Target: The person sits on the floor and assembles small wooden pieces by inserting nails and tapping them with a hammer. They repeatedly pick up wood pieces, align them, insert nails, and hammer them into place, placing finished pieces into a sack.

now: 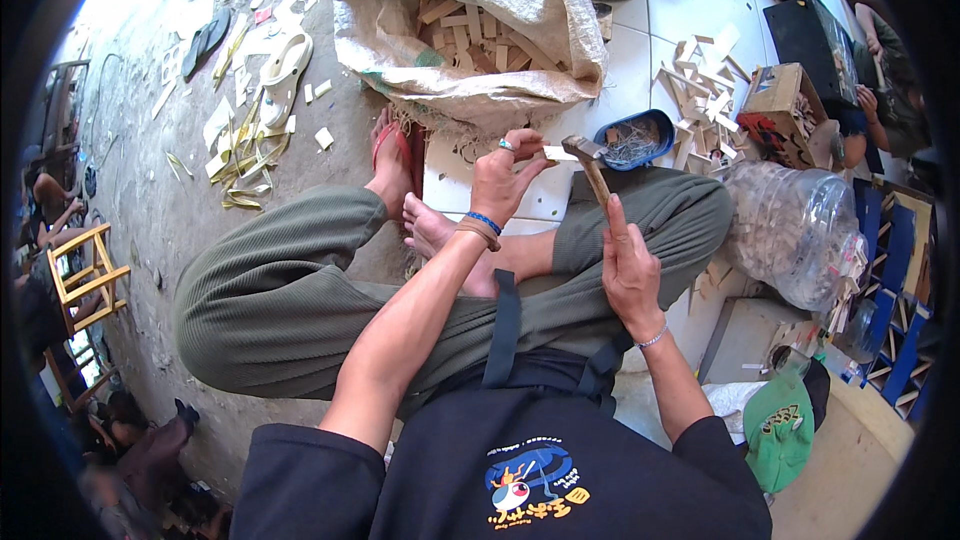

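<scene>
The person sat cross-legged on the floor (160,210) w/ both hands out over the knees. The left hand (500,180) was pinched shut on a small pale wood piece (558,153), thumb & fingers tight on its near end. The right hand (628,275) was wrapped tight round the wooden handle of a hammer (592,162), w/ one finger lying straight along it. The hammer's metal head sat right at the far end of the wood piece, touching it or v. close; can't tell which. The two hands were apart, the right one nearer the body. Just past the hammer stood a blue bowl (640,137) w/ thin nails in it. Further out from the left hand lay a big open sack (470,30) full of wood bits. Out past the right hand was a loose pile of wood scraps (705,90) on white tiles, next to a cardboard box (785,105). A big clear plastic jug (795,235) lay on its side just to the right of the right knee. A green cap (780,430) lay near the right elbow. A small wooden stool (85,275) stood far off on the left.
</scene>
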Demonstrator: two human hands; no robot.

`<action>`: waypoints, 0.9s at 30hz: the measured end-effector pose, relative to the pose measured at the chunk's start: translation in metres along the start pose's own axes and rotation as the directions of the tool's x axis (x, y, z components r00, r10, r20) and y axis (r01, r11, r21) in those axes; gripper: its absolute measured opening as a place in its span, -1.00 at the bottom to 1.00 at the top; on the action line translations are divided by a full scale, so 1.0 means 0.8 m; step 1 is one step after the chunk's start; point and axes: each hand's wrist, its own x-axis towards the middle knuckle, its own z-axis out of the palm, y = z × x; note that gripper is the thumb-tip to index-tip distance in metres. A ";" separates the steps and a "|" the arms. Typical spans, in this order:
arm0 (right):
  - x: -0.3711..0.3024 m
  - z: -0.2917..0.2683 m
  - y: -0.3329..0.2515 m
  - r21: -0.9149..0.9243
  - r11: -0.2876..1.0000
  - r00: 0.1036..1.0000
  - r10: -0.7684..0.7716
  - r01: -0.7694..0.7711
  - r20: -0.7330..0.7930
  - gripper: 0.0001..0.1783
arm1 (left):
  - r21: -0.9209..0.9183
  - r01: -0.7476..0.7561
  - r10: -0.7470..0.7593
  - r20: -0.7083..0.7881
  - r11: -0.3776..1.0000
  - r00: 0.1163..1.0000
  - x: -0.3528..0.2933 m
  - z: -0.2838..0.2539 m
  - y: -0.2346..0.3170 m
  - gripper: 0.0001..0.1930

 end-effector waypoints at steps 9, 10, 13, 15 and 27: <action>0.001 0.002 0.008 0.003 1.000 1.000 -0.008 0.008 -0.020 -0.16 | -0.014 0.010 -0.010 -0.006 1.000 1.000 0.002 0.002 -0.004 -0.63; 0.002 0.002 0.008 -0.042 0.999 0.999 -0.016 0.018 0.044 -0.16 | -0.011 0.024 -0.024 0.000 1.000 1.000 0.002 0.001 -0.004 -0.63; 0.003 0.001 0.008 -0.122 0.992 0.990 -0.013 0.030 0.139 -0.16 | -0.017 0.039 -0.039 0.007 0.999 0.999 0.004 0.001 -0.005 -0.62; 0.005 0.000 0.007 -0.108 0.994 0.996 0.005 0.004 0.088 -0.15 | 0.015 0.005 -0.005 -0.013 1.000 1.000 0.008 -0.002 -0.005 -0.61; 0.010 -0.005 0.006 0.013 0.999 0.999 -0.044 0.044 -0.030 -0.14 | 0.031 0.017 -0.018 0.007 0.999 1.000 0.002 -0.001 -0.002 -0.61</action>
